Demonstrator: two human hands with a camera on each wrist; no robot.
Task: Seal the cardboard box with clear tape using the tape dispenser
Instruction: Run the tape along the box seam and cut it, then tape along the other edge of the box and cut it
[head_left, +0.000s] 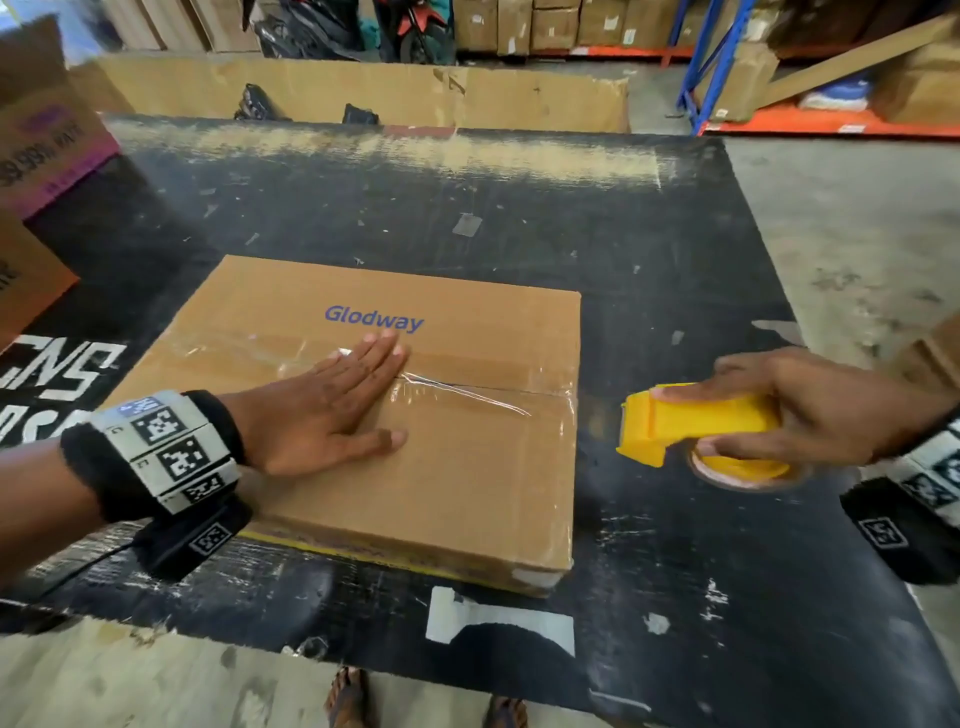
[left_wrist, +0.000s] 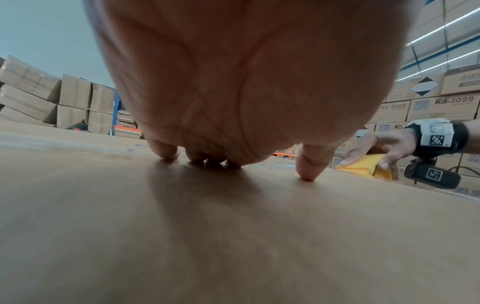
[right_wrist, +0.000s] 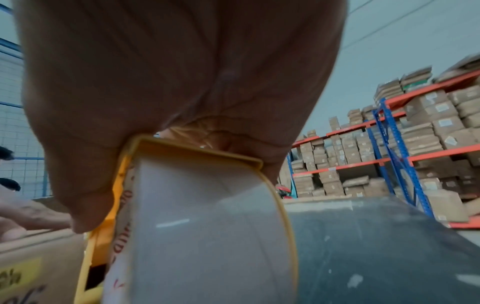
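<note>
A flat brown cardboard box (head_left: 441, 467) printed "Glodway" lies on the black table (head_left: 675, 545). Clear tape (head_left: 467, 392) runs along its centre seam to the right edge. My left hand (head_left: 332, 405) lies flat on the lid with straight fingers (left_wrist: 307, 164) pressing on the tape and the box top (left_wrist: 233, 236). My right hand (head_left: 800, 410) grips a yellow tape dispenser (head_left: 691, 423) just off the box's right edge, above the table. In the right wrist view the dispenser (right_wrist: 109, 226) holds a clear tape roll (right_wrist: 207, 236), with the box side (right_wrist: 39, 267) beside it.
Other cardboard boxes (head_left: 47, 145) stand at the table's left. A long cardboard sheet (head_left: 363, 93) rises behind the table. Blue and orange shelving (head_left: 810, 124) with boxes stands at the back right, also the shelving (right_wrist: 389, 154). Feet in sandals (head_left: 426, 701) stand at the near edge.
</note>
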